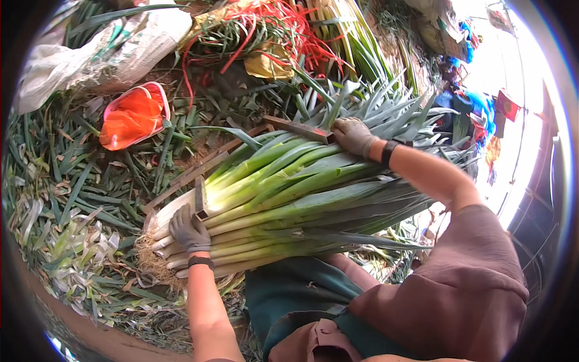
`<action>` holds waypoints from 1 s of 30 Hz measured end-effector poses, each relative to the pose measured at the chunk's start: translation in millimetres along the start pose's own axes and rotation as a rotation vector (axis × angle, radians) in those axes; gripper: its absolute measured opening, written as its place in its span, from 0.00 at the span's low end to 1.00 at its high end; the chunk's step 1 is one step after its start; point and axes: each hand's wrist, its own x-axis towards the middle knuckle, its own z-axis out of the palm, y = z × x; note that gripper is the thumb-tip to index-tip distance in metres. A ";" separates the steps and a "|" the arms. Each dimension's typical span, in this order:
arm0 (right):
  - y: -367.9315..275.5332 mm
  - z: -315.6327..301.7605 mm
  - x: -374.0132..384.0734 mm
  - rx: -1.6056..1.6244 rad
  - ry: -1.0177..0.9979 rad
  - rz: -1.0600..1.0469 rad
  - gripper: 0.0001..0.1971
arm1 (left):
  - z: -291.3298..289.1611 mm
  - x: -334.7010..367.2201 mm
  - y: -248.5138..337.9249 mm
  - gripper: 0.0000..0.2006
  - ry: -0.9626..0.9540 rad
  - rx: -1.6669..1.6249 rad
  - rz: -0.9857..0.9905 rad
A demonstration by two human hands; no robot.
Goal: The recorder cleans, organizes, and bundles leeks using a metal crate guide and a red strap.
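Note:
A thick bundle of leeks lies across a rusty metal frame in front of me, its white rooted ends at left and its green leaves at right. My left hand, in a grey glove, presses on the white stalks beside the roots, fingers together, next to a short upright bar of the frame. My right hand, also gloved, is curled over the leaves on the far side, touching or close to the end of another bar. The undersides of both palms are hidden.
Cut leaves and trimmings cover the ground. An orange-lined basket stands at left, near a white woven sack. Red ties lie in a tangle at the back, beside more leeks. Blue bundled material is at far right.

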 end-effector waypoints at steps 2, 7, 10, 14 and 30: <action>10.2 -32.4 33.8 -0.369 -0.229 -0.370 0.11 | 11.0 0.8 8.0 0.19 0.033 -0.024 -0.022; -43.1 -95.4 125.3 -0.546 -0.366 -0.653 0.09 | -12.1 -2.2 2.8 0.18 0.011 0.002 -0.038; -52.1 -94.2 182.9 -0.390 -0.215 -0.315 0.17 | -8.5 6.3 7.8 0.19 0.004 -0.015 -0.022; -53.4 -57.4 248.6 -0.238 -0.090 -0.112 0.21 | -14.3 12.9 12.9 0.19 -0.015 -0.016 -0.029; -93.5 44.9 319.2 -0.335 0.208 -0.194 0.14 | -12.9 8.4 8.8 0.19 -0.091 -0.015 -0.059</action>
